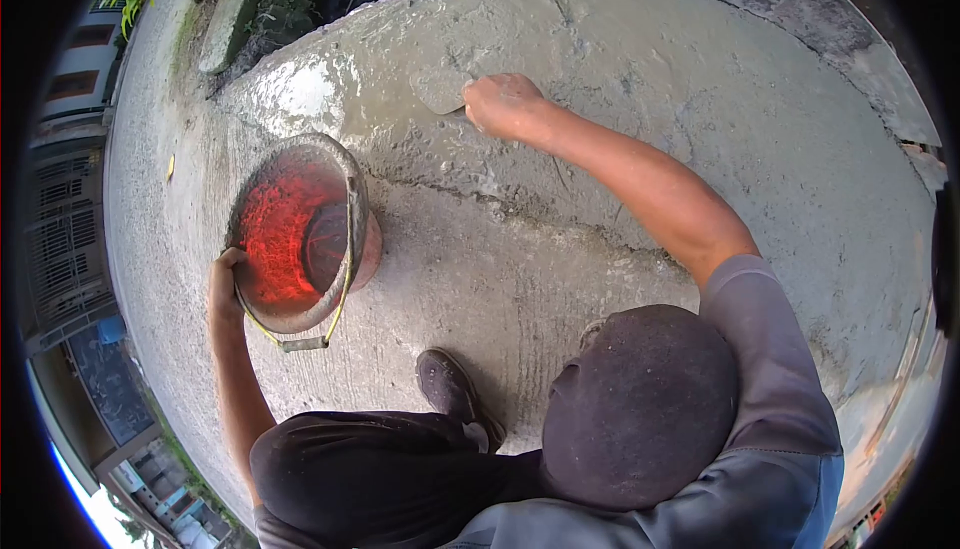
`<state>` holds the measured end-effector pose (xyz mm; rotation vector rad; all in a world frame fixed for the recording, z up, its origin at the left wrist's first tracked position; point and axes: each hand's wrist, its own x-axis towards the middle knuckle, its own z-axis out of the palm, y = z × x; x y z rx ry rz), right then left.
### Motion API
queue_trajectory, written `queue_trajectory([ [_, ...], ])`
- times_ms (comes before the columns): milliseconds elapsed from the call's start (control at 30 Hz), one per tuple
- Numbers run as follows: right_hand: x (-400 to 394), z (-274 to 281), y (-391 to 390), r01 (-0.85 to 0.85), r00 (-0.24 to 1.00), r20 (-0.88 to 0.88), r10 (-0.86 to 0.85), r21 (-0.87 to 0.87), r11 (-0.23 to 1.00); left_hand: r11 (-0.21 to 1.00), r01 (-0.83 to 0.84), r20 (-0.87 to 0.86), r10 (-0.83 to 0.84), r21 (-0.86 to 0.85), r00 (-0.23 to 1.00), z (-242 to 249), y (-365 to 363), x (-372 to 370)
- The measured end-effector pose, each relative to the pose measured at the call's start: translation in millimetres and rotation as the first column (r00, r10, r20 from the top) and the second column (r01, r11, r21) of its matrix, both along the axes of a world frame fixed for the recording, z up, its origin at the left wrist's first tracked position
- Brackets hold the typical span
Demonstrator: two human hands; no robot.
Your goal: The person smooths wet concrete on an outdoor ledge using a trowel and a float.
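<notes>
My right hand [503, 107] is closed round the handle of a trowel, whose grey blade [440, 90] lies flat against the wet cement [620, 89]. At the left, my left hand [229, 267] grips the rim of a bucket [368, 249], with the thumb over the edge. The bucket is tilted, its mouth facing me. Its inside is red with a grey film, and its wire handle hangs down over the near side.
Ridged dry concrete [440, 269] lies between my feet and the wet cement. My shoe [447, 385] is below the bucket's right side. A stone block [235, 14] borders a ditch at the upper left. Buildings stand at the far left.
</notes>
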<state>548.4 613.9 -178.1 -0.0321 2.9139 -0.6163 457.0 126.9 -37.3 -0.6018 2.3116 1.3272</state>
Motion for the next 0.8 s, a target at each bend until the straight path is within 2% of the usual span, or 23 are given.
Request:
queue_trajectory([
  [67,-3.5,-0.6,7.9,0.093,0.995,-0.022,-0.094,-0.043,0.995,0.999,-0.029,-0.015,0.029,0.021,0.999,-1.3,4.7,4.4],
  [167,-14.1,-25.0,13.8,0.138,0.99,-0.013,-0.139,-0.035,0.99,1.0,0.001,-0.038,-0.001,0.003,0.999,2.3,8.2,9.8],
  [267,25.6,0.3,-14.0,-0.121,0.992,0.033,0.122,-0.048,0.992,1.0,0.007,-0.019,-0.007,0.005,1.0,-6.9,-9.6,-1.1],
  [367,45.5,6.8,-27.8,-0.207,0.978,0.001,0.208,-0.086,0.975,0.999,-0.014,-0.037,0.015,0.034,0.999,-6.0,-2.6,1.0],
  [467,36.9,-0.3,-22.5,-0.078,0.989,-0.127,0.071,-0.052,0.996,0.999,0.006,-0.016,-0.005,0.052,1.0,-11.7,-18.5,-7.8],
  [567,32.2,-18.7,-1.8,0.008,0.998,-0.064,-0.004,0.058,0.998,0.999,0.029,-0.021,-0.029,0.025,0.999,-7.4,-12.3,-4.5],
  [633,51.3,-27.5,27.6,0.131,0.987,-0.106,-0.118,0.127,0.983,0.999,0.022,-0.03,-0.021,0.032,0.999,1.5,3.4,4.1],
  [700,78.7,-34.6,71.1,0.294,0.956,-0.071,-0.286,0.147,0.945,0.999,0.025,-0.032,-0.025,0.025,0.999,-0.2,5.5,8.2],
  [800,117.3,-20.2,111.1,0.375,0.927,-0.063,-0.369,0.157,0.914,0.999,0.041,-0.025,-0.041,-0.004,0.999,-5.4,-12.5,1.8],
])
